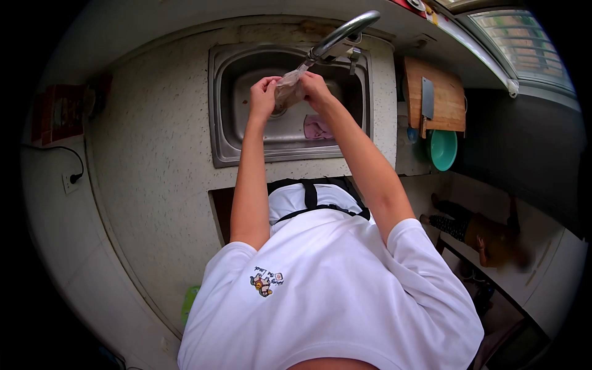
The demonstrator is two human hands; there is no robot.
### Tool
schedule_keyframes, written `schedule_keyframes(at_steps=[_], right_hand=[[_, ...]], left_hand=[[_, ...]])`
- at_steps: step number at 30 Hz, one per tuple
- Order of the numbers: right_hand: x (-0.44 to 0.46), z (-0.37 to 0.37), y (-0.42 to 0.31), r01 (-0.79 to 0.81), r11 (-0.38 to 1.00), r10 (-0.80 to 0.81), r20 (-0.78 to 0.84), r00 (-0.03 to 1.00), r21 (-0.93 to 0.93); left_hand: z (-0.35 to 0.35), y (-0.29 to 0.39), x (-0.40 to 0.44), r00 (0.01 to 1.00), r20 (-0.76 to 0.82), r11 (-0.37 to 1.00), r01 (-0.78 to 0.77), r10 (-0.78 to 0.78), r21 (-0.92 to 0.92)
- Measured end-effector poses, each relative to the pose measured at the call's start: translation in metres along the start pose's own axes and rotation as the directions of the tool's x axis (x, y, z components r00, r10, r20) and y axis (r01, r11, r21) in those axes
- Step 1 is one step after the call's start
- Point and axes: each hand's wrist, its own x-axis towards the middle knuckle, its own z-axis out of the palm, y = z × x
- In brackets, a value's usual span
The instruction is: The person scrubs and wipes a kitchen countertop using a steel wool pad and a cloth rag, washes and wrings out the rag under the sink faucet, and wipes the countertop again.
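Over the steel sink [246, 148], a clear plastic bag [288, 91] with something brownish in it hangs between my two hands, right beneath the faucet [345, 29]. My left hand [263, 97] pinches the bag's left edge, fingers closed. The bag's upper right side is gripped by my right hand [314, 87], close to the faucet's mouth. What is inside the bag cannot be made out. A pink cloth [317, 127] lies on the sink floor below my right wrist, and a small reddish scrap rests at the basin's left.
Right of the sink, a cleaver [427, 98] lies on a wooden cutting board [450, 95], beside a green basin [443, 150]. Another person [487, 237] is at the far lower right. A black plug [75, 178] sits in a socket at the left.
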Motion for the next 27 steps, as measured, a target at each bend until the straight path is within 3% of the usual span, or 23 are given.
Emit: schedule_keyframes(at_steps=[4, 7, 9, 12, 15, 23, 25, 27], right_hand=[[0.001, 0.001, 0.001, 0.027, 1.000, -0.026, 0.077, 0.997, -0.012], [0.002, 0.004, 0.003, -0.012, 0.993, 0.002, 0.083, 0.997, 0.121], [0.010, 0.000, 0.010, -0.106, 0.951, 0.038, 0.229, 0.973, 0.290], [0.015, 0.000, 0.013, -0.152, 0.915, 0.052, 0.265, 0.963, 0.373], [0.011, 0.000, 0.014, -0.071, 0.889, -0.067, 0.282, 0.957, 0.453], [-0.001, -0.003, 0.006, -0.036, 0.921, -0.047, 0.203, 0.978, 0.387], [-0.005, -0.002, 0.006, -0.050, 0.920, -0.025, 0.184, 0.983, 0.389], [-0.005, -0.001, 0.009, -0.069, 0.845, -0.042, 0.194, 0.980, 0.530]], left_hand=[[-0.004, 0.008, 0.001, 0.999, -0.046, 0.999, -0.015, 0.017, 0.045], [-0.007, 0.013, 0.004, 0.992, -0.121, 0.998, -0.032, 0.039, 0.054], [-0.008, 0.016, 0.007, 0.989, -0.132, 0.998, -0.056, 0.060, 0.037], [-0.010, 0.016, 0.012, 0.985, -0.149, 0.996, -0.084, 0.089, 0.042], [-0.009, 0.024, 0.008, 0.984, -0.154, 0.993, -0.073, 0.086, 0.092], [0.003, 0.017, 0.008, 0.989, -0.129, 0.991, -0.064, 0.079, 0.116], [0.009, 0.015, 0.009, 0.993, -0.118, 1.000, -0.014, 0.014, 0.001], [0.020, 0.016, 0.006, 0.990, -0.138, 1.000, 0.010, -0.010, 0.002]])
